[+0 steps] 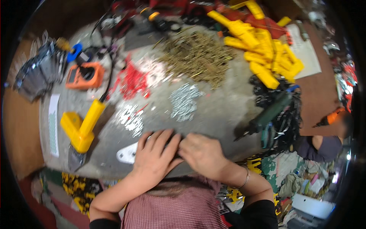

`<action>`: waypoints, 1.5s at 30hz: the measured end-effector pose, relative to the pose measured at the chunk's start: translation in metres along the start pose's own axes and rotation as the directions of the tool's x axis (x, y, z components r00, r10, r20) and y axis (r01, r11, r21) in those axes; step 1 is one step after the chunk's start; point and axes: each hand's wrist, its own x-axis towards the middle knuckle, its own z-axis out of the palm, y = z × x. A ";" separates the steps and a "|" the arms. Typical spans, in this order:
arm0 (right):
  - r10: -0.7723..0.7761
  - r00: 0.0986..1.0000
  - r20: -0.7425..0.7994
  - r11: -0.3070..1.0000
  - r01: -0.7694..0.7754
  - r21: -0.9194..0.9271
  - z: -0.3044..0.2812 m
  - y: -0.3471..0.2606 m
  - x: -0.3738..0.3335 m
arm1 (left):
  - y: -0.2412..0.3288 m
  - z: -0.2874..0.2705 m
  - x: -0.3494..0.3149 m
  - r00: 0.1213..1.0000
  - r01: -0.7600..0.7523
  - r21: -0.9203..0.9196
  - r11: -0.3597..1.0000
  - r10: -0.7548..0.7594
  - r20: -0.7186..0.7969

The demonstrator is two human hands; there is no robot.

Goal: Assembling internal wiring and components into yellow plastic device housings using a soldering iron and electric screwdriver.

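My left hand (154, 154) is bent over a flat white part with holes (127, 154); its rounded end sticks out to the left and the remainder is hidden beneath my palm. My right hand (202, 154) is closed, its fingertips pinched together next to the left thumb and forefinger. Whatever sits between those fingertips is hidden, apart from something dark in the gap. Just beyond the hands lie a pile of silvery screws or pins (184, 101) and a smaller heap of shiny metal pieces (130, 120). Both hands rest near the front edge of the grey table (217, 114).
At left are a yellow plastic housing (82, 129), an orange multimeter (85, 76) and a stack of clear-grey parts (40, 72). Behind lie red pieces (133, 82) and thin brassy rods (196, 55). Yellow housings (268, 49) and a dark green power screwdriver (268, 114) are at right; another person (324, 147) sits beyond.
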 end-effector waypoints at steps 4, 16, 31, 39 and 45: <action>0.032 0.999 0.017 0.999 -0.032 -0.014 -0.025 0.027 -0.012 | 0.003 -0.001 -0.007 1.000 -0.030 0.000 1.000 0.030 0.010; 0.313 0.732 -0.605 0.575 -0.653 -0.492 -0.138 0.161 -0.019 | -0.005 -0.025 -0.002 0.992 -0.049 -0.088 0.995 0.059 0.110; 0.382 0.797 -0.467 0.919 -0.380 0.104 -0.119 0.102 0.048 | -0.014 -0.069 -0.014 0.727 0.197 -0.896 0.397 -0.672 -0.138; 0.531 0.786 -0.318 0.647 -0.618 -0.447 -0.097 0.177 0.068 | -0.014 -0.071 -0.016 0.775 0.215 -0.973 0.088 -0.621 0.116; 0.449 0.811 -0.376 0.720 -0.577 -0.385 -0.104 0.194 0.084 | -0.016 -0.069 -0.015 0.730 0.229 -0.963 0.141 -0.680 0.074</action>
